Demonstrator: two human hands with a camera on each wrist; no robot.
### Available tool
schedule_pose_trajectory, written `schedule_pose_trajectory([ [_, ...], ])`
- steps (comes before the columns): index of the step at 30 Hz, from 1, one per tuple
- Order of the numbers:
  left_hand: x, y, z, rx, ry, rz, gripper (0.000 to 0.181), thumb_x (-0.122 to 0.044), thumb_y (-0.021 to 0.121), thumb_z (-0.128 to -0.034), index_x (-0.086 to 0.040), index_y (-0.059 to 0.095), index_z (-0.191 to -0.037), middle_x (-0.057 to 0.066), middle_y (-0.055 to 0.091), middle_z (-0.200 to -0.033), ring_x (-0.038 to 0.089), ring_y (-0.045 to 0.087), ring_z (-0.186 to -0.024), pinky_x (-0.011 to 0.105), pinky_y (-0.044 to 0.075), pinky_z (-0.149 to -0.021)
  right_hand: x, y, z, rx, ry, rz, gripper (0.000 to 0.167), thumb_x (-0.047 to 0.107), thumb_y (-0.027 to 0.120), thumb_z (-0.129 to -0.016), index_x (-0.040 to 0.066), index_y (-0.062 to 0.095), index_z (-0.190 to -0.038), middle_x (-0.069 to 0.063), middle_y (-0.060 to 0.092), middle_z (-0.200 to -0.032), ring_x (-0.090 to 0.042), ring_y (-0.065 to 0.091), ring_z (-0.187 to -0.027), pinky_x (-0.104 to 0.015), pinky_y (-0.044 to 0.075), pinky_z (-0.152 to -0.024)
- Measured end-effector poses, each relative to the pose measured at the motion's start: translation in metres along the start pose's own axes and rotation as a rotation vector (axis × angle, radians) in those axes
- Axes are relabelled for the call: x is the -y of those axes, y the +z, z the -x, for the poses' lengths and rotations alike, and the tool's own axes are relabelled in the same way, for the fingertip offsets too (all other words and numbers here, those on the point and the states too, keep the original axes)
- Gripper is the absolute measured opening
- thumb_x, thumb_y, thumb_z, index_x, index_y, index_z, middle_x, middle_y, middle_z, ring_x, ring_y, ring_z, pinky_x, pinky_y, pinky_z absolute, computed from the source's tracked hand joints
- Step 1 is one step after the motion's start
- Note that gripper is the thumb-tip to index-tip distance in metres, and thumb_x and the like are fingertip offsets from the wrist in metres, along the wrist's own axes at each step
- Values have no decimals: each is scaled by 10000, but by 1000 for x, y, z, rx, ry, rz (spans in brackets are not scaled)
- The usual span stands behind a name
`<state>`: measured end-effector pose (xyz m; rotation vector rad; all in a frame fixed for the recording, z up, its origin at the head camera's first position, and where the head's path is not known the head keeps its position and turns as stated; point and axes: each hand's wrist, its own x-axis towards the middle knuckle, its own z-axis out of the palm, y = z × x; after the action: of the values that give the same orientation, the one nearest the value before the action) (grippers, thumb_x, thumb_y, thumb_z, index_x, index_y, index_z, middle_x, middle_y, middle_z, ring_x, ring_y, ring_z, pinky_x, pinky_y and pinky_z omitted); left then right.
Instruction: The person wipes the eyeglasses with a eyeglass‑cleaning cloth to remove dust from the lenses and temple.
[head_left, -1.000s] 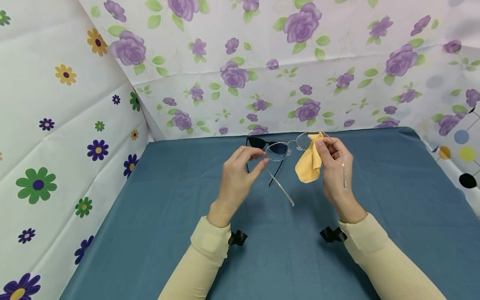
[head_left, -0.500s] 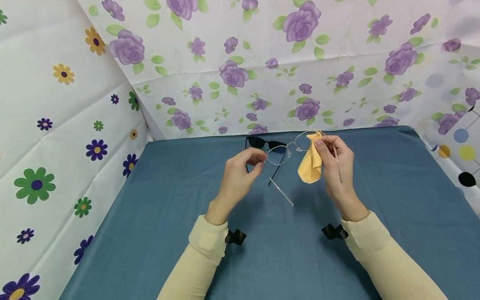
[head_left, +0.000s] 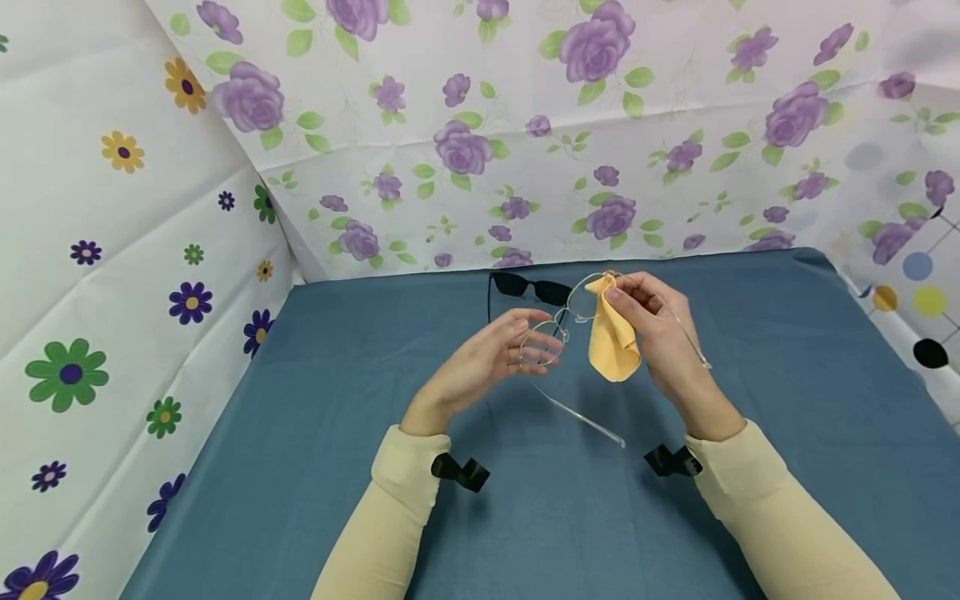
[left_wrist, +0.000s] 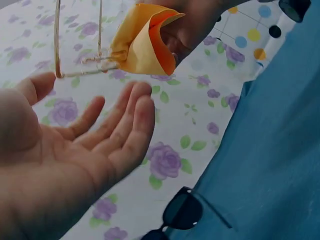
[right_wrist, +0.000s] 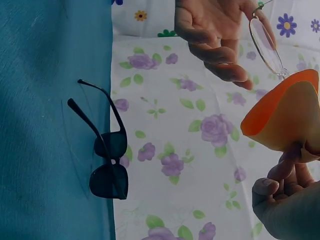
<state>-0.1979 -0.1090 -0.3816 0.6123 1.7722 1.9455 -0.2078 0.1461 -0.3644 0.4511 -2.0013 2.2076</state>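
Note:
My right hand (head_left: 662, 329) pinches a yellow cleaning cloth (head_left: 614, 343) over one lens of a pair of thin-framed eyeglasses (head_left: 542, 343). They are held up off the table, temples unfolded, and one temple (head_left: 600, 430) points toward me. Behind the other lens is my left hand (head_left: 491, 358), its fingers spread and loosely bent. In the left wrist view that hand's thumb (left_wrist: 39, 86) comes close to the frame; whether it touches cannot be told. Orange shows on the inner side of the cloth (right_wrist: 280, 107) in the right wrist view.
Black sunglasses (head_left: 552, 292) lie unfolded at the table's far edge, behind the hands and partly covered in the head view. Blue cloth (head_left: 300, 467) covers the table. A flowered sheet (head_left: 420, 200) hangs directly behind it, another patterned sheet (head_left: 112, 317) at the left.
My left hand's thumb and fingers have come off the rim and spread behind the lens. The eyeglasses have tilted, their left lens lower, and shifted slightly left with the cloth and right hand.

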Motion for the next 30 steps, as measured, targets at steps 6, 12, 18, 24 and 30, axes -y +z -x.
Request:
schedule_pose_trajectory([
  [6,-1,0,1,-7,44,-22,454,-374,385,-1144,-73,506,-1461,167,606,-1376,351,594,-1269,471,487,-1077,5,2,2,44,44,107,185,248,676,-1032,63,687,-1044,-72,629,-964,-204,594,-836,-240,527,-652],
  [12,-6,4,1,-61,47,-148,321,-264,516,-1117,-24,662,-1272,131,678,-1261,378,609,-1215,552,466,-1081,8,3,4,120,118,221,274,315,666,-1031,50,678,-1098,-92,623,-1017,-233,587,-860,-277,509,-630],
  [18,-11,14,5,-167,129,-392,160,-170,688,-1030,-59,760,-1120,26,729,-1070,278,670,-977,382,557,-873,7,2,6,189,115,343,352,400,644,-1044,59,692,-1117,-145,629,-920,-270,578,-682,-317,498,-537],
  [24,-13,24,6,-275,146,-658,92,-187,769,-972,-117,820,-1004,-72,723,-888,218,636,-786,266,478,-635,6,4,7,220,60,411,311,351,652,-1052,47,709,-1087,-134,647,-866,-251,531,-622,-304,440,-498],
  [30,-11,28,4,-336,92,-683,66,-172,782,-962,-130,830,-978,-82,752,-856,225,669,-771,280,495,-609,6,7,7,209,31,448,215,240,663,-1052,36,723,-1088,-120,666,-864,-211,523,-616,-276,422,-508],
])
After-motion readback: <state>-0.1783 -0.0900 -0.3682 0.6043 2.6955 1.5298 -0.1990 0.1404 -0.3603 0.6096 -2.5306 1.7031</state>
